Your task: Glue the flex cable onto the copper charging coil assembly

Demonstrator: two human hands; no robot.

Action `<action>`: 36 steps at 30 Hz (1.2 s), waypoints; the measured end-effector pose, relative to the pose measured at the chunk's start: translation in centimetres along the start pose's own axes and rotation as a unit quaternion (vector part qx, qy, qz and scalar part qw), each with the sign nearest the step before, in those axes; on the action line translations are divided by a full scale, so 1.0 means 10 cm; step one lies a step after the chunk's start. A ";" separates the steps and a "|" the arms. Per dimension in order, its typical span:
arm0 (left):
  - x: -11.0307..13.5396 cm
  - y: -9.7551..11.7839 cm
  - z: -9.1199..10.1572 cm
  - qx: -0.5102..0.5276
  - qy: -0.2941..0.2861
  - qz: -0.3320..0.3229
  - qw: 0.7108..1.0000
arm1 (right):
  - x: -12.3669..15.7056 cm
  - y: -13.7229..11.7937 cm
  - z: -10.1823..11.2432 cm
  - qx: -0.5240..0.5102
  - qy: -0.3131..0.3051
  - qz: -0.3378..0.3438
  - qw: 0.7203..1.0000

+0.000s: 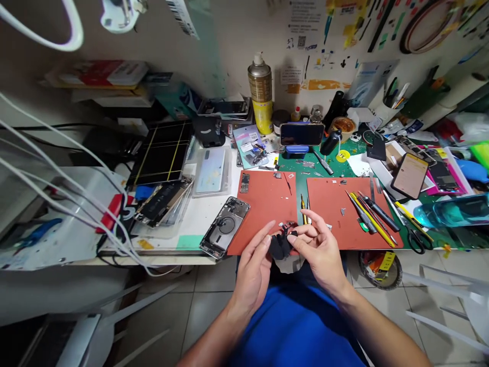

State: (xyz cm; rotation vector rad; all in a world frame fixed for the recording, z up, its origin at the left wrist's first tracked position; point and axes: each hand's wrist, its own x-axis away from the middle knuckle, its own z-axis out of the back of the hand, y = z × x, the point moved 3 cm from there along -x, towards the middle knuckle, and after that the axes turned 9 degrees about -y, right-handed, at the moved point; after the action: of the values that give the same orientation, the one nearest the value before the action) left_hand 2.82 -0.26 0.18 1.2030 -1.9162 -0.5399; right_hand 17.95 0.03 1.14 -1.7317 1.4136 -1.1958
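Note:
In front of my body, at the bench edge, both my hands pinch a crumpled black flexible piece (280, 246) with small strip-like ends; its exact kind is unclear. My left hand (252, 265) grips its left side between thumb and fingers. On the right side, my right hand (323, 255) pinches it with the thumb against the fingers, the index finger raised. A pale piece (289, 265) hangs below it. To the left, an opened phone housing (224, 227) with a round coil lies tilted at the mat's edge. Gold-handled screwdrivers (304, 205) lie just beyond my right hand.
Two red-brown mats (267, 204) cover the bench front. Tweezers and pens (369, 216) lie on the right one, with scissors (415, 239) beside it. A phone (301, 134) stands propped behind, near a spray can (261, 94). White cables (110, 224) hang at left.

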 end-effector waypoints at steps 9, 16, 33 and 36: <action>-0.19 0.26 0.16 -0.060 -0.037 -0.011 0.997 | -0.28 -0.21 -0.10 0.274 -0.142 0.006 0.951; -0.30 0.26 0.27 -0.112 0.015 -0.061 0.992 | -0.40 -0.19 -0.23 0.372 -0.163 0.016 0.914; -0.41 0.27 0.41 -0.169 0.033 -0.055 0.983 | -0.54 -0.08 -0.28 0.350 -0.128 -0.026 0.928; -0.41 0.29 0.40 -0.158 0.032 -0.050 0.986 | -0.55 -0.07 -0.28 0.296 -0.128 -0.038 0.946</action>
State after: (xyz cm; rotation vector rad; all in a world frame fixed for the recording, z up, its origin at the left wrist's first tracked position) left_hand -0.99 4.47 -1.79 1.0993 -1.6469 -0.8149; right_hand 15.56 5.72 1.45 -1.4495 0.7337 -1.2213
